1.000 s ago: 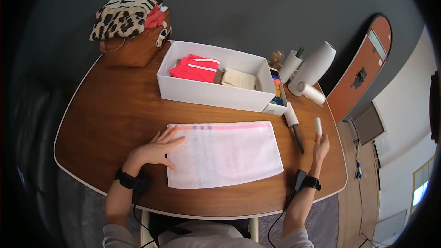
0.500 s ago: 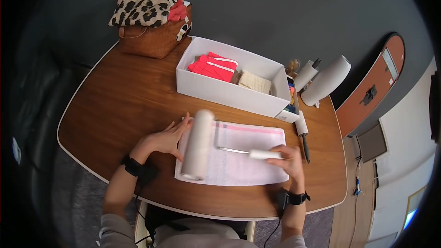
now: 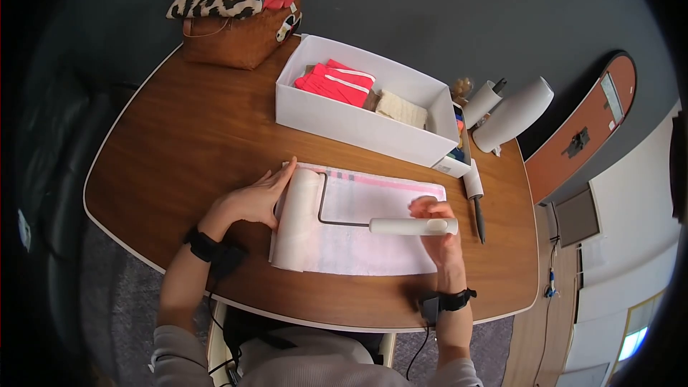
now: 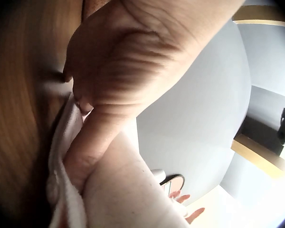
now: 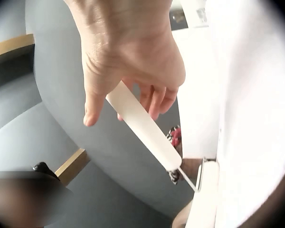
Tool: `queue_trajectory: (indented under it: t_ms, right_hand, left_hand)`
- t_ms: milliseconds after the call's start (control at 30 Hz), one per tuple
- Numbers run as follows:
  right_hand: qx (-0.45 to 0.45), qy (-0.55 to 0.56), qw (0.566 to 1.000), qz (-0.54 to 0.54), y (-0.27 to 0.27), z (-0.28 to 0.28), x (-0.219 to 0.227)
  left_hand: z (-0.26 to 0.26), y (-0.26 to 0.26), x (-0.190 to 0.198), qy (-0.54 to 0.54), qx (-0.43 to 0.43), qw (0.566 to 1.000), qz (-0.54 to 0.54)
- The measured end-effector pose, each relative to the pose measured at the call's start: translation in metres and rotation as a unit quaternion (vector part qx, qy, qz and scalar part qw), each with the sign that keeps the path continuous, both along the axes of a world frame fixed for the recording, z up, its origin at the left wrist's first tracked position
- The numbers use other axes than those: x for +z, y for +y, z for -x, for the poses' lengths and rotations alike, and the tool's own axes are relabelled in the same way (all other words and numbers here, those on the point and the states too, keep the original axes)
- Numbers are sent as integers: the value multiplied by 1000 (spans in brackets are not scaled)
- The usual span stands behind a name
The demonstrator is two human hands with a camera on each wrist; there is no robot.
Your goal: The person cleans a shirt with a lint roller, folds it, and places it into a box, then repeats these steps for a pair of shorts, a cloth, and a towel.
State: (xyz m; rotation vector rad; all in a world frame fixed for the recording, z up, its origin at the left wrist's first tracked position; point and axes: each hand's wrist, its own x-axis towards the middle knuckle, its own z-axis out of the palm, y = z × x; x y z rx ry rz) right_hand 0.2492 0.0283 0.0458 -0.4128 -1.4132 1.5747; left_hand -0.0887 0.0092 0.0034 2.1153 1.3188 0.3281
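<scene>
A folded white towel (image 3: 373, 204) with a pink stripe lies flat in front of me. Across its left end rests a wide white lint roller (image 3: 297, 222), its bent metal rod leading right to a white handle (image 3: 401, 226). My right hand (image 3: 438, 233) is at the handle's end, fingers and thumb spread loosely around it; the right wrist view shows the handle (image 5: 145, 128) passing between thumb and fingers. My left hand (image 3: 251, 199) rests at the towel's left edge, fingers extended, beside the roller. In the left wrist view its thumb presses the towel's edge (image 4: 61, 190).
A white box (image 3: 351, 125) holds folded red and cream cloths behind the towel. Another small lint roller (image 3: 475, 197) with a black handle lies at right, near a white vase-like object (image 3: 514, 116). A brown basket (image 3: 240, 39) with patterned fabric stands back left.
My right hand has swung the lint roller from the right side over the towel and down onto its left end. Its fingers have loosened around the handle. The left hand stays at the towel's edge.
</scene>
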Motion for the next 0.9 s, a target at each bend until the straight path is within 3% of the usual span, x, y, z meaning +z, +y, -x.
queue_trajectory:
  t_ms: [100, 200, 233, 333, 533, 733, 900]
  right_hand:
    - [43, 121, 990, 58, -2, 21, -2]
    - [62, 72, 995, 42, 7, 25, 12]
    - [20, 81, 996, 28, 6, 29, 18]
    - [51, 38, 998, -12, 18, 31, 45]
    - [-45, -23, 999, -18, 32, 18, 77]
    - [-81, -55, 994, -57, 30, -20, 92]
    - [-207, -112, 966, -106, 30, -60, 98]
  left_hand:
    - [1, 0, -4, 13, 0, 1000, -9]
    - [1, 1, -6, 10, 2, 1000, -3]
    - [1, 0, -6, 4, 1, 1000, -3]
    - [1, -2, -2, -10, -7, 1000, 1]
    - [3, -2, -4, -5, -12, 1000, -7]
    - [3, -1, -5, -2, -15, 1000, -9]
    - [0, -3, -1, 22, -12, 1000, -9]
